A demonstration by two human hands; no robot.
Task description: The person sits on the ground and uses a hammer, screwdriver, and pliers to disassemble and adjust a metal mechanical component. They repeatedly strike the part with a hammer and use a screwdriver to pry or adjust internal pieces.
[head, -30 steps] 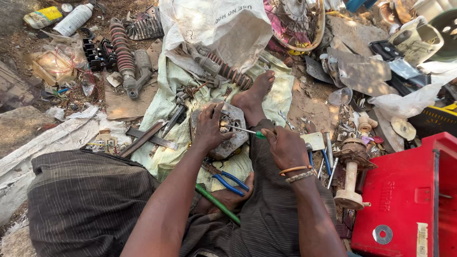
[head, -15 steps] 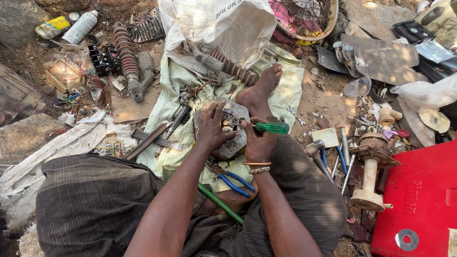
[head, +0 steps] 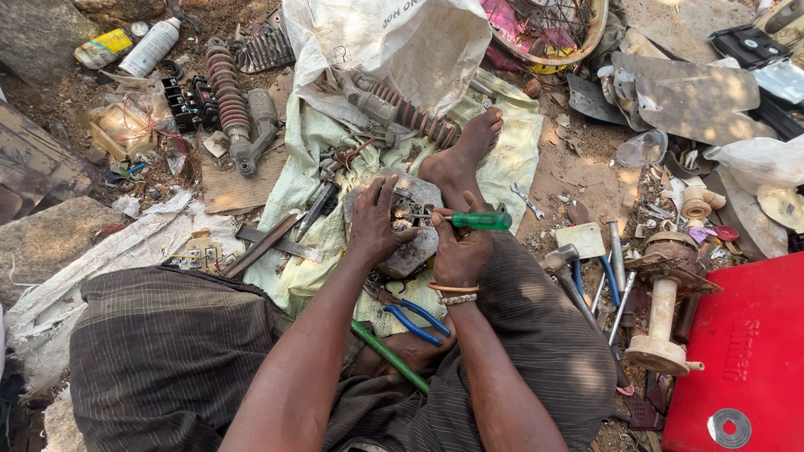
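A grey metal engine part [head: 412,251] rests on a pale green cloth [head: 335,151] between my legs. My left hand [head: 374,222] lies spread on its left side, gripping it. My right hand [head: 459,247] is closed around a green-handled screwdriver [head: 477,221]; the shaft points left into the top of the part. My bare foot [head: 465,159] rests just beyond the part. Blue-handled pliers [head: 414,318] and a green rod [head: 388,356] lie on my lap below the hands.
A red metal box [head: 745,351] stands at the right. A hammer [head: 565,268], wrenches and a cream-coloured spindle [head: 666,318] lie beside it. Shock-absorber springs [head: 228,96], a white sack [head: 402,42], bottles [head: 151,46] and scrap metal lie on the dirt beyond.
My right hand has drawn in from the right toward the part and regripped the screwdriver, which now lies level with its handle out to the right. My left hand stayed on the part.
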